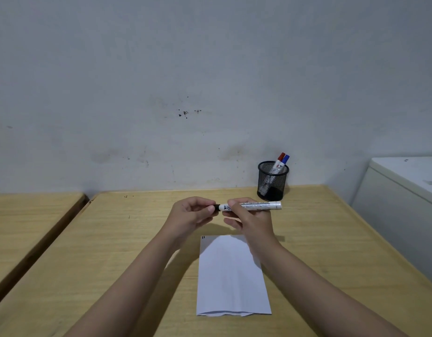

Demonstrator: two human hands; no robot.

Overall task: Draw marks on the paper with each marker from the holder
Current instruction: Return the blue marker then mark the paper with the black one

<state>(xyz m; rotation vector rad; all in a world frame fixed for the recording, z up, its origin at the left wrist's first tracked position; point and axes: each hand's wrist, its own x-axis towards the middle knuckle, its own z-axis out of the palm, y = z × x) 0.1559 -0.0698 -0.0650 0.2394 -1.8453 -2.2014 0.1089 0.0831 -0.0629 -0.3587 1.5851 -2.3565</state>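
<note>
A white sheet of paper [232, 276] lies on the wooden table [319, 239], with two short black marks [203, 237] at its far left corner. Above its far edge I hold a white-barrelled black marker [256, 206] level. My right hand [249, 216] grips the barrel. My left hand [194, 212] pinches the marker's black cap end, which its fingers mostly hide. A black mesh holder [272, 182] stands at the back right of the table. In it lean a red-capped marker [280, 158] and a blue-capped marker [285, 159].
A grey stained wall [185, 93] rises right behind the table. A second wooden table [27, 220] stands to the left across a dark gap. A white cabinet [404, 190] stands off the right edge.
</note>
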